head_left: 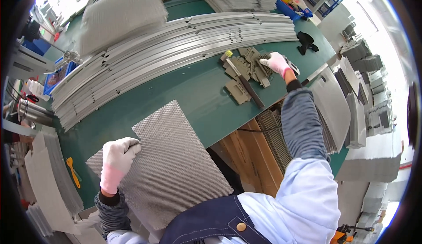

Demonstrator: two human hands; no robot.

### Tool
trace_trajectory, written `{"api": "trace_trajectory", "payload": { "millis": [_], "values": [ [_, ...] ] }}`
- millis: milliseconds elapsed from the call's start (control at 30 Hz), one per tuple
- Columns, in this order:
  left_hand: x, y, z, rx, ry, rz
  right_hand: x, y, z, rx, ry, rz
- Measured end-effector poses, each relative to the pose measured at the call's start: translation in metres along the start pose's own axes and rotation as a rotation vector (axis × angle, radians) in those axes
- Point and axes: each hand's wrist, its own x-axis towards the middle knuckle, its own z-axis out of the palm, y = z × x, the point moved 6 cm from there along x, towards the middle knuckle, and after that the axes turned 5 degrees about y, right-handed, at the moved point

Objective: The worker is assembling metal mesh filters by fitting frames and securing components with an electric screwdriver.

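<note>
My left hand, in a white glove with a pink cuff, pinches the notched upper edge of a silvery expanded-metal mesh sheet. The sheet slants from the green table against my front. My right hand, gloved the same way, reaches into a pile of grey-green plastic pieces. Its fingers are bent round one ribbed piece at the pile's right side; the fingertips are partly hidden. Beside the pile lies a hammer with a yellow-tipped head and a dark handle, angled toward the table's near edge.
Long stacked metal strips span the table. Behind them lie stacked mesh sheets. A black object rests at the right, near a blue bin. Below the near edge stands a cardboard box. Flat panels stand at right.
</note>
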Motion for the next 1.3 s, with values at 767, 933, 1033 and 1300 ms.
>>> {"api": "trace_trajectory", "payload": {
  "millis": [767,933,1033,1300],
  "values": [
    [-0.033,-0.034,0.049,0.518,0.195,0.396,-0.229,-0.426,0.064,0.64,-1.003,-0.746],
    [-0.031,-0.039,0.052,0.291,0.174,0.479,-0.247,-0.437,0.065,0.392,-1.059,-1.049],
    [-0.034,-0.037,0.05,0.358,0.174,0.486,-0.244,-0.434,0.072,0.326,-1.055,-1.055],
    [-0.001,-0.08,-0.01,-0.041,-0.166,0.092,-0.247,-0.427,0.051,0.367,-1.052,-0.98]
  ]
}}
